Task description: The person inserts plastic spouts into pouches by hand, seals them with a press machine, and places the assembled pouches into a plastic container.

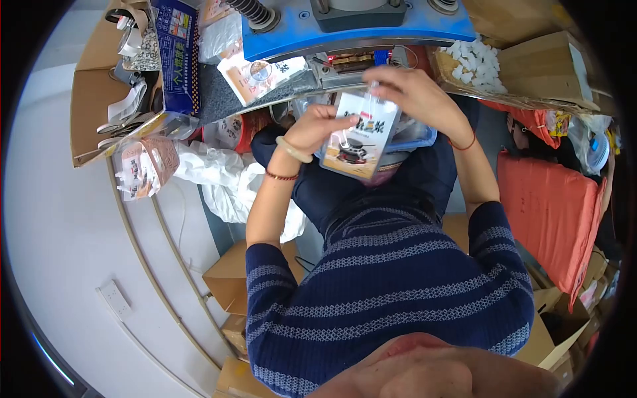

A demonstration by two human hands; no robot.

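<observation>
My left hand (312,132) is closed on the left edge of a printed pouch (365,136), its thumb lying across the front. The pouch is white at the top, with dark lettering and a picture of a dark pan above a tan lower part. It is held tilted above my lap. At its top edge is my right hand (421,99), fingers bent around a small clear part (375,87); exactly what they pinch is hidden. Behind the hands, a similar printed pouch (262,76) lies on the grey worktop (219,99).
A blue machine plate (358,33) with springs spans the back of the worktop. Small white pieces (474,66) fill a carton at right. A dark blue box (176,60) and an open carton (99,93) stand left. A red padded sheet (547,215) leans at right.
</observation>
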